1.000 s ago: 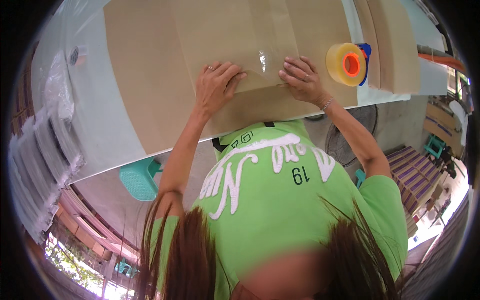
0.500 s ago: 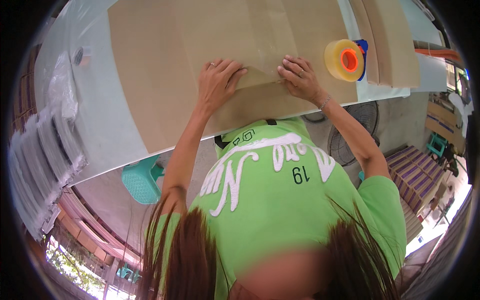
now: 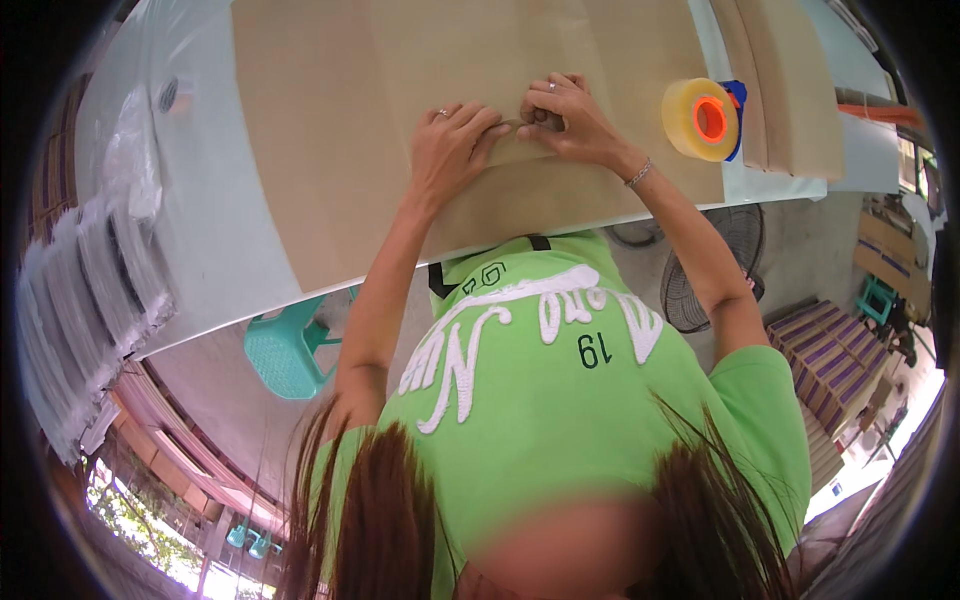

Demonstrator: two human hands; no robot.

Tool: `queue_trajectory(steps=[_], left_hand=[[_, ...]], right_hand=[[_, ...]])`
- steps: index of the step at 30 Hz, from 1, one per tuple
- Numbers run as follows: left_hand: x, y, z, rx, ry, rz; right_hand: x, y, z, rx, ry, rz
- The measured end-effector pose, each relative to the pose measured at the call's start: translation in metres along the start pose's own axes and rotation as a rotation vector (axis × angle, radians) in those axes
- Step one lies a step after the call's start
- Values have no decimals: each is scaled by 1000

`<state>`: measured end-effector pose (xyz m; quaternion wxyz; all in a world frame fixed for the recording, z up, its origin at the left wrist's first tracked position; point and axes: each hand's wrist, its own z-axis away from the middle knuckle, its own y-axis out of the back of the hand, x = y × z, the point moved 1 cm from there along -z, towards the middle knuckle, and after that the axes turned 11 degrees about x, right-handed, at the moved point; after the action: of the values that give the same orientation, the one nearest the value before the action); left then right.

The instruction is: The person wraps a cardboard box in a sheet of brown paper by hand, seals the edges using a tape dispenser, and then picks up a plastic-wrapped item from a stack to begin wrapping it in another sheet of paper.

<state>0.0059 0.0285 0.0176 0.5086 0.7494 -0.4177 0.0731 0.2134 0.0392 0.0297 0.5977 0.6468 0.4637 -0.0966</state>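
A large sheet of brown paper covers the table in front of me, with a fold running along its near side. At this fold's edge my left hand pinches the paper between thumb and fingers. Close beside it, my right hand has its fingers curled, thumb and forefinger closed on the same edge. The two hands nearly meet, and a small raised bit of paper shows between them. To the right lies a roll of clear yellowish tape with an orange core, on a blue dispenser.
Folded brown cardboard lies on the table's right side. Stacked clear plastic bags hang over its left end, near a small roll. Below the table edge stand a green stool, a round fan and a striped carton.
My right hand has moved left and slightly away from me, toward my left hand, its fingers curling tighter. My left hand has shifted a little right.
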Motion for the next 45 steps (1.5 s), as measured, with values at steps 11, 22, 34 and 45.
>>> queue_trajectory(steps=[11, 22, 34, 45], left_hand=[[-3, 19, 37, -113, -234, -98], [38, 7, 63, -303, 110, -219], [52, 0, 61, -256, 202, -207], [58, -1, 59, -211, 295, -193]], right_hand=[[-1, -6, 5, 63, -66, 74], [-7, -10, -3, 101, -38, 134], [-7, -25, -1, 281, -168, 189], [1, 1, 0, -13, 122, 162]])
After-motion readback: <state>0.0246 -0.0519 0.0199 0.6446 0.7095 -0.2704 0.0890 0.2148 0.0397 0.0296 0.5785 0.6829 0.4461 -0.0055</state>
